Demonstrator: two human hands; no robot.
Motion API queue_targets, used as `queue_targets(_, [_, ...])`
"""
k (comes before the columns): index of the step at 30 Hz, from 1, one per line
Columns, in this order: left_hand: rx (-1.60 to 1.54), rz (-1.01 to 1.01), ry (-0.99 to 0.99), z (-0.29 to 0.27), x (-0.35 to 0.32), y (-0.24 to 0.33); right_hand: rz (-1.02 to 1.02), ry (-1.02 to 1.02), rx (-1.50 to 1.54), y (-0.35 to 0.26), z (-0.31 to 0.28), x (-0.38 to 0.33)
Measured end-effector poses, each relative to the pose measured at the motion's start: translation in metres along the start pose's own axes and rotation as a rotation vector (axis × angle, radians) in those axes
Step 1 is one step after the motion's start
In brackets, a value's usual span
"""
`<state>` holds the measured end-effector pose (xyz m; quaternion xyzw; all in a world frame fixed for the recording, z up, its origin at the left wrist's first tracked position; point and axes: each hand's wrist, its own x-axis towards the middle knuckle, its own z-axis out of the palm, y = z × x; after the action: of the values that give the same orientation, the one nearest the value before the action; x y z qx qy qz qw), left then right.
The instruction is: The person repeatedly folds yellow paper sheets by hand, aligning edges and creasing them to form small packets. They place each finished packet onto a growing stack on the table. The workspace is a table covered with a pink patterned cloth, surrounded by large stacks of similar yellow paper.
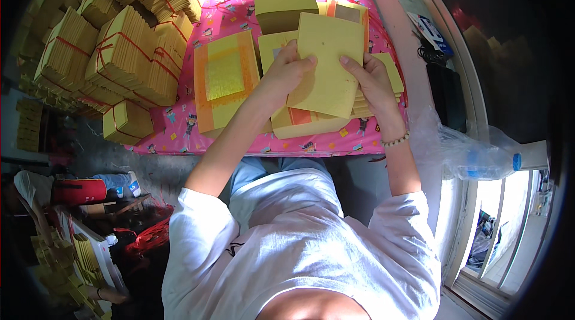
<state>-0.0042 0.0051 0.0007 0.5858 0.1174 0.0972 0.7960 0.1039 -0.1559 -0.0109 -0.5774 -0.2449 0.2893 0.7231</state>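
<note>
Hands (329,77) holding yellow sheets (326,62), tied bundles (129,56) left, bottle (479,161) right

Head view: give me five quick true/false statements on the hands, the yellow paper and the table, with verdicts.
1. Both hands grip one stack of yellow paper sheets. True: left hand on its left edge, right hand on its right edge.
2. The tablecloth is plain white. False: it is pink with small printed figures.
3. Tied bundles of yellow paper, bound with red string, are piled on the left of the table. True.
4. The gold-foil sheet is in the right hand. False: it lies on the table, to the left of the left hand.
5. The right wrist is bare. False: it wears a beaded bracelet.
</note>
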Motion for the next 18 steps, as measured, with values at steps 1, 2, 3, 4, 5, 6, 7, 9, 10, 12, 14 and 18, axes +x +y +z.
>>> queue_targets(1, [-0.012,-0.016,-0.008,-0.001,0.003,0.0,0.007,-0.001,-0.002,0.001,-0.002,0.001])
queue_targets(2, [-0.024,-0.031,-0.017,-0.002,0.007,-0.002,0.014,-0.002,-0.005,0.002,-0.003,0.002])
queue_targets(3, [-0.035,-0.047,-0.025,-0.002,0.008,-0.004,0.027,-0.004,-0.011,0.003,-0.004,0.002])
queue_targets(4, [-0.034,-0.041,-0.025,-0.002,0.009,-0.004,0.04,-0.004,-0.017,0.003,-0.006,0.002])
queue_targets(5, [-0.033,-0.035,-0.025,-0.002,0.009,-0.005,0.053,-0.005,-0.024,0.003,-0.007,0.002])
queue_targets(6, [-0.032,-0.029,-0.025,-0.002,0.009,-0.005,0.048,-0.005,-0.021,0.004,-0.007,0.003])
queue_targets(7, [-0.021,-0.041,-0.016,-0.001,0.009,-0.004,0.043,-0.003,-0.019,0.005,-0.007,0.002])
queue_targets(9, [0.002,-0.065,0.003,0.002,0.007,-0.002,0.028,0.005,-0.035,0.005,-0.007,0.0])
queue_targets(10, [0.029,-0.052,-0.002,0.002,0.006,-0.002,0.014,0.012,-0.054,0.004,-0.006,-0.001])
queue_targets(12, [0.082,-0.025,-0.014,0.002,0.003,-0.004,0.01,0.053,-0.025,-0.001,-0.003,-0.004])
queue_targets(14, [0.114,0.026,-0.047,0.001,-0.003,-0.008,0.03,0.126,0.071,-0.01,0.001,-0.007])
queue_targets(18, [0.061,0.054,-0.067,0.005,-0.013,-0.006,-0.137,0.141,0.007,-0.005,0.001,-0.007])
